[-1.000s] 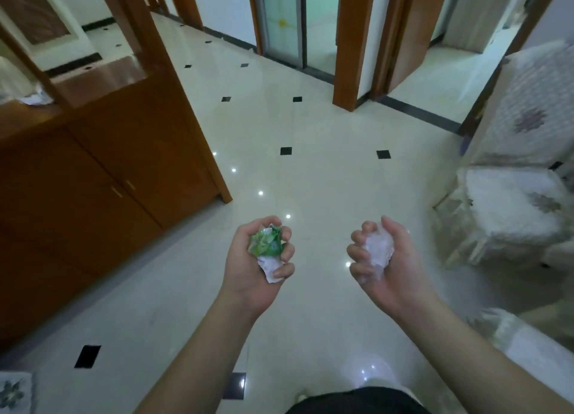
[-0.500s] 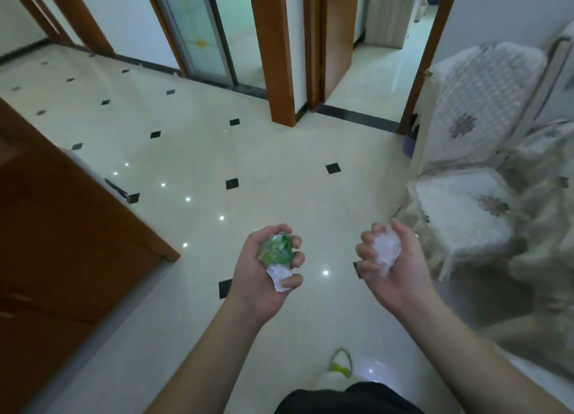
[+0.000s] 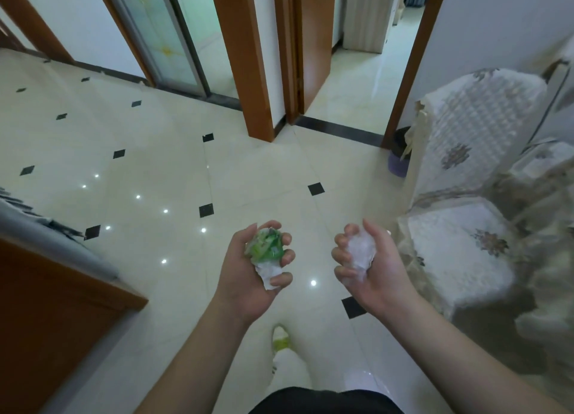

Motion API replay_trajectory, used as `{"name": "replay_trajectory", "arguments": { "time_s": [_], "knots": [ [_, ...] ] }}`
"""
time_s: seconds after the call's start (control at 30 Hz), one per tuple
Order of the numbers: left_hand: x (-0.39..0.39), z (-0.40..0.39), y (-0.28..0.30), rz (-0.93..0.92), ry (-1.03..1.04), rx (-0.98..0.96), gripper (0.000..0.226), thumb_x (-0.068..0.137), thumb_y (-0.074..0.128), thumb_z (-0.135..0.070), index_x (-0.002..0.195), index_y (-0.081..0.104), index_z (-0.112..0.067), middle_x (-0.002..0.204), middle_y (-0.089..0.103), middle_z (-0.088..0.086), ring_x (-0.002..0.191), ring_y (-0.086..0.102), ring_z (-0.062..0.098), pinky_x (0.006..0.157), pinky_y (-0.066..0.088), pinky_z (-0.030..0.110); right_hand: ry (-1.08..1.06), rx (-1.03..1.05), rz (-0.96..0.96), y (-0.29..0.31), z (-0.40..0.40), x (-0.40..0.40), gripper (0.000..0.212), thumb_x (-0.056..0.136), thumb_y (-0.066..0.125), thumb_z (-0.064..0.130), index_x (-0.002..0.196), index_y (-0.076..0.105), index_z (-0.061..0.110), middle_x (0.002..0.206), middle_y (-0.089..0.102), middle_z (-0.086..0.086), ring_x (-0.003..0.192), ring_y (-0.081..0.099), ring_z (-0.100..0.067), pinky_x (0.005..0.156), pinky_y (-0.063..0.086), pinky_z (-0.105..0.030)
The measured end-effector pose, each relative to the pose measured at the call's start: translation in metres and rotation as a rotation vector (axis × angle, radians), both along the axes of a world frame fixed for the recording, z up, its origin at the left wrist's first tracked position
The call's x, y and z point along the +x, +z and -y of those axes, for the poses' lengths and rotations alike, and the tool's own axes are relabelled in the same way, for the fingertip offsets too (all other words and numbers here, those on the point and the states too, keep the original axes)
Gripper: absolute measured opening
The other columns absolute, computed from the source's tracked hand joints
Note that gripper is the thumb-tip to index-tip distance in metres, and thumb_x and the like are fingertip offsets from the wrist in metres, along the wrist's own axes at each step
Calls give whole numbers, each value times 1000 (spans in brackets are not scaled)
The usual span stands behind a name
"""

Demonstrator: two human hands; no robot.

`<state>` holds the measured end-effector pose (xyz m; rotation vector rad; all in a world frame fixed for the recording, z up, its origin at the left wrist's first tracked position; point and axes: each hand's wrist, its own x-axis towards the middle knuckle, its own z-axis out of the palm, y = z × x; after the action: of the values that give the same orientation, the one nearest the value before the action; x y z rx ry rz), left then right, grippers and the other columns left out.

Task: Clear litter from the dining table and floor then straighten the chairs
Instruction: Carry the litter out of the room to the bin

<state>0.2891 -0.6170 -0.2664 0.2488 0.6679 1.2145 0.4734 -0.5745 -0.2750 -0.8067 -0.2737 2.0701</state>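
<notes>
My left hand (image 3: 248,277) grips a crumpled green wrapper with white paper (image 3: 266,252) at waist height over the tiled floor. Beside it, my right hand (image 3: 375,267) holds a ball of crumpled white plastic litter (image 3: 360,253), fingers curled round it. A dining chair with a white patterned cover (image 3: 459,252) stands just right of my right hand, its seat facing left. A second covered chair (image 3: 546,171) shows behind it, partly cut off at the frame edge.
A brown wooden cabinet (image 3: 46,320) fills the lower left. A small purple bin (image 3: 399,162) sits by the door frame behind the chair. Open doorways (image 3: 357,81) lie ahead. My foot in a white and yellow shoe (image 3: 281,339) is below my hands.
The view has swung right: the cabinet has slid to the left edge and the chairs and doorways have come closer. Both hands keep the same hold on their litter.
</notes>
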Motion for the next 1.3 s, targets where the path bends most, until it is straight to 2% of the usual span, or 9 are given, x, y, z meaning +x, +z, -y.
{"name": "replay_trajectory", "arguments": {
  "time_s": [0.5,0.57,0.63,0.7,0.77,0.83,1.03,1.13,1.3],
  "knots": [
    [-97,-267,-1,-12,-125,24,37,62,79,-33,91,64,-16,81,54,5,61,46,16,41,27,19,-133,15,-11,7,-242,-83,22,82,56,37,74,52,17,66,46,2,45,41,-9,30,32,-17],
    [-95,-301,-1,12,-166,36,36,63,78,-33,92,64,-15,82,54,5,62,47,16,40,29,19,-162,21,-36,2,-265,-78,27,70,71,35,75,53,17,66,47,1,45,42,-9,29,33,-18],
    [-90,-333,-1,27,-209,43,37,63,79,-32,92,64,-15,82,55,5,61,47,16,40,31,19,-183,23,-73,-2,-290,-72,41,53,86,31,75,54,16,66,48,1,45,43,-10,30,34,-19],
    [-84,-366,-3,33,-245,40,38,62,80,-31,92,63,-15,81,55,5,61,48,16,40,31,19,-208,13,-101,-6,-318,-63,45,46,89,29,73,55,16,66,49,1,46,44,-10,30,34,-18],
    [-76,-401,-5,45,-278,42,37,64,79,-31,92,63,-14,81,56,6,61,48,16,41,32,18,-250,-4,-95,-10,-348,-56,39,53,85,30,73,55,16,66,49,0,46,43,-10,31,34,-17],
    [-65,-439,-8,40,-304,46,36,66,77,-32,93,63,-13,81,56,6,62,49,17,40,34,19,-293,-1,-64,-17,-381,-49,27,68,73,34,74,54,16,67,48,0,46,42,-9,31,32,-16],
    [-25,-551,-4,9,-361,14,37,64,79,-32,92,63,-13,81,55,7,62,48,17,39,33,19,-326,-27,-52,-12,-480,-16,21,84,53,35,76,53,16,67,48,-1,46,42,-9,33,29,-15],
    [-8,-601,3,5,-387,37,37,63,80,-30,91,64,-12,79,55,8,60,48,17,38,32,19,-317,-45,-50,-4,-529,5,22,84,52,35,74,54,15,66,48,-1,45,42,-10,32,29,-15],
    [6,-673,3,-13,-373,39,41,61,81,-34,91,64,-12,79,54,8,59,48,17,37,35,19,-354,-88,-59,4,-597,26,21,84,54,36,75,57,17,68,51,-1,48,43,-10,40,23,-15]
  ]
}}
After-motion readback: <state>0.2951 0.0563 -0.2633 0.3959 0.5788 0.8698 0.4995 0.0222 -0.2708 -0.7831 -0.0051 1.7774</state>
